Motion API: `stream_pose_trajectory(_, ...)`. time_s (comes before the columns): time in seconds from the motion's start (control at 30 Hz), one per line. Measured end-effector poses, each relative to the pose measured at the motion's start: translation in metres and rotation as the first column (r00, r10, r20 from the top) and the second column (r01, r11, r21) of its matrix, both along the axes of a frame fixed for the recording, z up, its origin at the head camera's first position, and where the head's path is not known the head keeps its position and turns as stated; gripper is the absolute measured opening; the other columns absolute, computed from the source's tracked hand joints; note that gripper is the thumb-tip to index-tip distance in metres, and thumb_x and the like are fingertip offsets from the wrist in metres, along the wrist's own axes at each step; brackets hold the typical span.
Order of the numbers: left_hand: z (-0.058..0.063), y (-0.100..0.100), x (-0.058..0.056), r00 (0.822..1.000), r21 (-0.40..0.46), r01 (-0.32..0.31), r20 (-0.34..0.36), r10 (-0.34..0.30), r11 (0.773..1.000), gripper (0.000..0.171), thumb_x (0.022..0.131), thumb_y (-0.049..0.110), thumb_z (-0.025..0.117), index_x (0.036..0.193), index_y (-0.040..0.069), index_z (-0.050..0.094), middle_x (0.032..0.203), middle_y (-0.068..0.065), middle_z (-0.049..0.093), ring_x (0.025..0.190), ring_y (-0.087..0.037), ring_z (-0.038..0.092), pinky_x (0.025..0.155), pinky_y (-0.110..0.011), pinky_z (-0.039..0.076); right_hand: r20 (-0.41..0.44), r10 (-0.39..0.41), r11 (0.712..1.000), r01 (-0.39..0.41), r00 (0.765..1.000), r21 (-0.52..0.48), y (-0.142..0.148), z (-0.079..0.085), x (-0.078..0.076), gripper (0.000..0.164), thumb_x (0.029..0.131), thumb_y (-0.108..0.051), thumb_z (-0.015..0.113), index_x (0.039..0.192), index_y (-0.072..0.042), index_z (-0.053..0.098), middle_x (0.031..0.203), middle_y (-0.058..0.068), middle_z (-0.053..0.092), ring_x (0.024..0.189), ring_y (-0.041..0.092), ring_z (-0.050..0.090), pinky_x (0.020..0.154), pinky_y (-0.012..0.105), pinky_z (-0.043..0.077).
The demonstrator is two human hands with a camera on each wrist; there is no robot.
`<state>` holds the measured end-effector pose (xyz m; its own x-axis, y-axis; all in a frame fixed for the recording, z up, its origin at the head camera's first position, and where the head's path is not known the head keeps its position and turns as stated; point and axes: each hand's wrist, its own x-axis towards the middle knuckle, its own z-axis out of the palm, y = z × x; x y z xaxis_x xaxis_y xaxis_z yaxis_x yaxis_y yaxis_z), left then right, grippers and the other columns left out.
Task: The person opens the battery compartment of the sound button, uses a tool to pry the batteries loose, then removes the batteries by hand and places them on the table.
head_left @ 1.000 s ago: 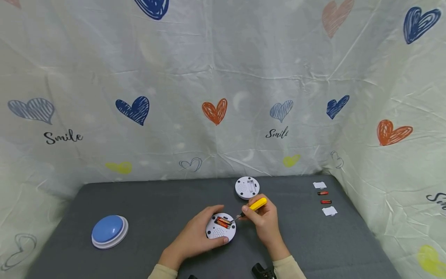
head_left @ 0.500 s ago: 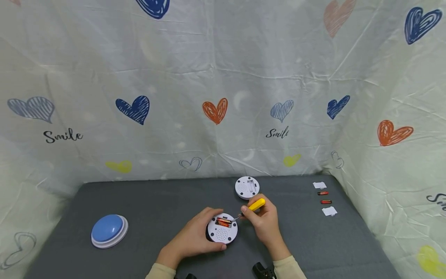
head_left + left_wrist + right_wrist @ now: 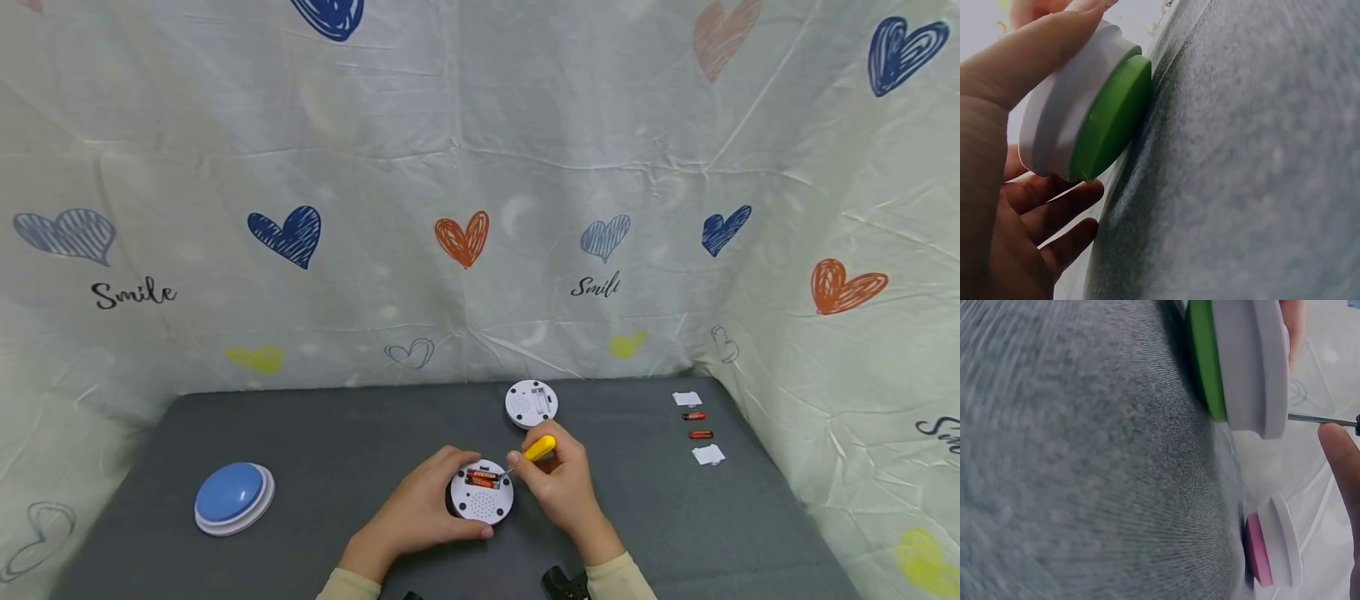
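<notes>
In the head view, my left hand [image 3: 423, 507] holds a round white push-button [image 3: 480, 506] bottom side up, thumb along its near edge and fingers at the far edge. Two red-and-black batteries [image 3: 482, 478] lie side by side in its opened compartment. The left wrist view shows its green dome [image 3: 1113, 119] facing down, close to the table. With my right hand [image 3: 562, 483] I grip a yellow-handled screwdriver [image 3: 541, 447]. Its thin metal shaft [image 3: 1316, 419] slants down to the right end of the batteries; the tip itself is hard to make out.
Behind my hands stands another upturned white button [image 3: 531, 402] with a pink dome [image 3: 1260, 549]. A blue-domed button [image 3: 228, 492] sits at the left. Two loose batteries [image 3: 701, 434] and two white covers [image 3: 708, 454] lie at the right. A black object [image 3: 562, 583] shows at the bottom edge.
The push-button has turned slightly in my left hand and shifted a little right. My right hand has moved slightly left and down with the screwdriver, its shaft staying at the batteries' right end.
</notes>
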<state>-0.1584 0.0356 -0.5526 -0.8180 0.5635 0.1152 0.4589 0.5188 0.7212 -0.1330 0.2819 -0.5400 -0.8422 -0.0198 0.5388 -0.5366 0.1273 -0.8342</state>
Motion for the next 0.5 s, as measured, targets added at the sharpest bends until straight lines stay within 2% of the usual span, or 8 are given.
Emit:
stream_pose_trajectory(0.1, -0.0008, 0.0008, 0.0008, 1.000, 0.001, -0.006, -0.019, 0.007, 1.000, 0.095, 0.071, 0.066, 0.098, 0.146, 0.017, 0.065, 0.129, 0.013, 0.063, 0.110, -0.008, 0.062, 0.099, -0.045, 0.057, -0.008, -0.021, 0.999, 0.022, 1.000, 0.029, -0.0013, -0.0002, 0.0004, 0.022, 0.092, 0.006, 0.083, 0.101, 0.002, 0.064, 0.092, 0.009, 0.059, 0.072, 0.016, 0.064, 0.062, 0.029, 0.061)
stream_pose_trajectory(0.27, -0.0016, 0.0018, 0.0008, 1.000, 0.004, -0.018, -0.025, 0.018, 1.000, 0.096, 0.069, 0.068, 0.098, 0.144, 0.017, 0.066, 0.127, 0.013, 0.064, 0.108, -0.008, 0.062, 0.097, -0.045, 0.057, 0.012, -0.014, 1.000, 0.014, 1.000, 0.001, -0.0028, -0.0001, 0.0013, 0.022, 0.092, 0.008, 0.082, 0.101, 0.004, 0.062, 0.092, 0.011, 0.059, 0.074, 0.020, 0.068, 0.064, 0.034, 0.064)
stream_pose_trajectory(0.4, -0.0024, 0.0014, 0.0003, 0.999, 0.016, -0.033, 0.010, 0.033, 0.999, 0.096, 0.069, 0.067, 0.098, 0.144, 0.018, 0.066, 0.127, 0.013, 0.063, 0.109, -0.007, 0.063, 0.098, -0.045, 0.057, 0.091, 0.011, 0.997, -0.004, 0.996, -0.080, -0.0052, 0.0000, 0.0020, 0.020, 0.095, 0.008, 0.079, 0.101, 0.005, 0.060, 0.092, 0.014, 0.060, 0.076, 0.027, 0.074, 0.068, 0.043, 0.067)
stream_pose_trajectory(0.5, -0.0031, 0.0005, -0.0001, 0.999, 0.019, -0.042, 0.017, 0.042, 0.999, 0.095, 0.068, 0.066, 0.099, 0.144, 0.018, 0.066, 0.127, 0.013, 0.063, 0.109, -0.007, 0.063, 0.099, -0.044, 0.057, 0.163, 0.021, 0.985, 0.007, 0.986, -0.174, -0.0068, -0.0019, 0.0019, 0.021, 0.096, 0.009, 0.078, 0.103, 0.008, 0.058, 0.092, 0.017, 0.060, 0.078, 0.027, 0.075, 0.071, 0.049, 0.067)
